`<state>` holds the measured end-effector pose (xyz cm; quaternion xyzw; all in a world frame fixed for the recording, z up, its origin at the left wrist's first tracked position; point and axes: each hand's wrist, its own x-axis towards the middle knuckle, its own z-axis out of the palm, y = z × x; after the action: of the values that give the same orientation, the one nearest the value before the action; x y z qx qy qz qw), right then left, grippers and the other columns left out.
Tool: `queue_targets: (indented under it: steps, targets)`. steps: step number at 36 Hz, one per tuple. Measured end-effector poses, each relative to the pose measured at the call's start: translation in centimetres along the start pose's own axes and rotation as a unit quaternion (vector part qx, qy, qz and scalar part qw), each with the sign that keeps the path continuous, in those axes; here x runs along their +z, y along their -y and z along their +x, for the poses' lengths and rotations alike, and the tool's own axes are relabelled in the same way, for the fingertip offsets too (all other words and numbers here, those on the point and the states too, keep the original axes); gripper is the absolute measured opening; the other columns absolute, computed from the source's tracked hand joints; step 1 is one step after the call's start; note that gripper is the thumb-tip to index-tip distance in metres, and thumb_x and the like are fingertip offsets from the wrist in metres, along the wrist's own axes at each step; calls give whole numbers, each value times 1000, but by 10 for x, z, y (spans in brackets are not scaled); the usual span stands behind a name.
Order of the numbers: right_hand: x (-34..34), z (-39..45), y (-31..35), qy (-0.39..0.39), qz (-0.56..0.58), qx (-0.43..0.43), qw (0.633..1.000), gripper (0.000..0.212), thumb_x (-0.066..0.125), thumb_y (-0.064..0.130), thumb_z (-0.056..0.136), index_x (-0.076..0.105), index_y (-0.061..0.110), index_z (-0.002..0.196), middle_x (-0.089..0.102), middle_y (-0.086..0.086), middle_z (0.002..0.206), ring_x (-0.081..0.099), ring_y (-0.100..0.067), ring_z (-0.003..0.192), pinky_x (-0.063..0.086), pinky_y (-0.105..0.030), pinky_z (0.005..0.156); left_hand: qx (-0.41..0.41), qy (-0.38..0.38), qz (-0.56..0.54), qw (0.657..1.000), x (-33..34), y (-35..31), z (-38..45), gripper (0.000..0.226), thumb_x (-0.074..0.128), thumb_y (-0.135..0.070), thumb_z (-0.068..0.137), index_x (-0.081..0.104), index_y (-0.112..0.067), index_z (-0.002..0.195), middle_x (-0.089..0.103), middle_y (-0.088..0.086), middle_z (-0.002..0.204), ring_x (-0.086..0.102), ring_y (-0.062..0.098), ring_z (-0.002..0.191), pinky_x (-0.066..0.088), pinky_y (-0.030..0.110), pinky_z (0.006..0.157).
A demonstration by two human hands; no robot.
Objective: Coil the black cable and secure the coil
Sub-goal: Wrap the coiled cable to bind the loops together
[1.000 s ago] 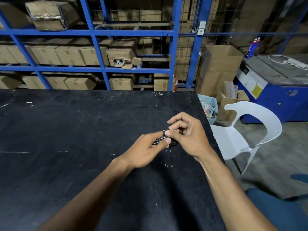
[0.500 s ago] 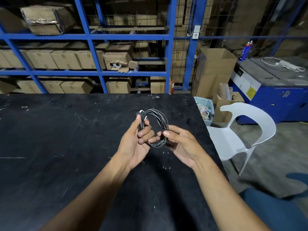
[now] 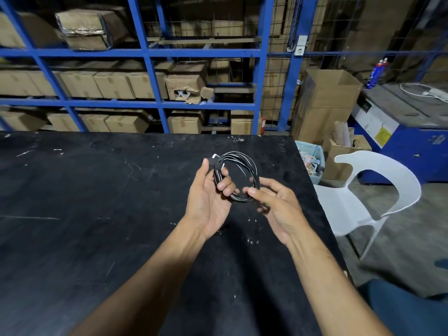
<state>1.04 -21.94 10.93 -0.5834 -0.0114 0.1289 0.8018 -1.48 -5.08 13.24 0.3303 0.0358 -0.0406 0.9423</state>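
Fingers of the left hand [image 3: 208,195] curled around the coiled black cable [image 3: 238,177] (held upright above the worktop [image 3: 97,202]); the right hand [image 3: 278,204], loosely open, touched the coil's lower edge.

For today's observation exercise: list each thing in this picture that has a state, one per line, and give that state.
black cable: coiled in loops, held above the table
left hand: fingers closed on the coil's left side
right hand: fingers touching the coil's lower right
tall cardboard box: flaps open
white chair: unoccupied
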Motion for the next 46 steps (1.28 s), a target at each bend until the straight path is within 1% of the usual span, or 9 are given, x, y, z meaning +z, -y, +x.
queue_targets:
  steps: [9, 14, 17, 21, 25, 35, 39, 42, 46]
  targets:
    - [-6, 10, 27, -7, -109, -104, 989, 23, 76, 3, 93, 76, 20, 108, 83, -2, 83, 60, -3, 60, 47, -15, 57, -16, -74, 85, 993, -19, 2, -10, 63, 49, -64, 101, 81, -11, 108, 78, 9, 105, 73, 23, 106, 50, 41, 105]
    - [-18, 18, 47, 63, -281, -119, 950, 24, 79, 4, 91, 79, 24, 104, 81, 3, 76, 67, -3, 68, 49, -12, 62, 138, -206, 354, 902, -31, -14, -3, 29, 51, -47, 106, 71, -26, 109, 71, 3, 120, 65, 20, 115, 48, 41, 107]
    - [-19, 23, 52, 119, -376, -102, 913, 22, 81, 3, 89, 81, 21, 101, 76, 9, 69, 67, -10, 75, 53, -18, 73, 154, -93, 503, 845, -26, -28, -3, 33, 62, -45, 88, 67, -34, 119, 67, 4, 132, 66, 8, 120, 48, 31, 108]
    - [-7, 28, 52, 187, -450, -80, 870, 21, 85, 7, 86, 79, 20, 102, 68, 9, 68, 58, -11, 69, 48, -32, 73, -11, 67, 643, 763, -7, -28, -1, 70, 71, -52, 79, 51, -31, 142, 75, -7, 104, 74, 8, 99, 52, 31, 94]
    - [0, 35, 47, 174, -477, -94, 856, 30, 86, 11, 85, 66, 21, 105, 69, 9, 63, 56, -3, 56, 49, -32, 67, -56, 73, 692, 716, -1, -24, 1, 27, 62, -34, 105, 60, -21, 129, 66, -4, 83, 66, 11, 66, 51, 28, 66]
    - [-8, 39, 12, 153, -368, -123, 909, 17, 88, 14, 84, 78, 24, 94, 79, -14, 82, 64, -15, 76, 53, -36, 78, -73, 29, 515, 854, -34, -16, 1, 22, 53, -24, 109, 64, -9, 99, 41, -4, 67, 39, 11, 56, 34, 25, 57]
    - [0, 44, 1, 149, -400, -144, 893, 26, 89, 15, 83, 80, 38, 86, 75, 4, 70, 59, -8, 71, 50, -30, 75, -148, 34, 502, 851, -46, -22, 2, 48, 50, -56, 106, 73, -16, 94, 55, -5, 63, 59, 12, 56, 44, 24, 56]
    - [7, 49, -2, 165, -413, -135, 885, 19, 90, 15, 82, 84, 31, 90, 75, 17, 70, 60, -3, 70, 49, -22, 73, -166, 28, 480, 861, -59, -25, 5, 42, 56, -51, 105, 79, -19, 88, 67, -1, 67, 71, 15, 61, 56, 31, 67]
    - [21, 58, -11, 189, -449, -124, 864, 22, 90, 18, 82, 87, 24, 103, 83, 2, 86, 63, -3, 75, 51, -20, 76, -180, 16, 466, 866, -76, -30, 8, 40, 51, -34, 108, 74, -13, 82, 65, 1, 62, 70, 18, 59, 58, 25, 60]
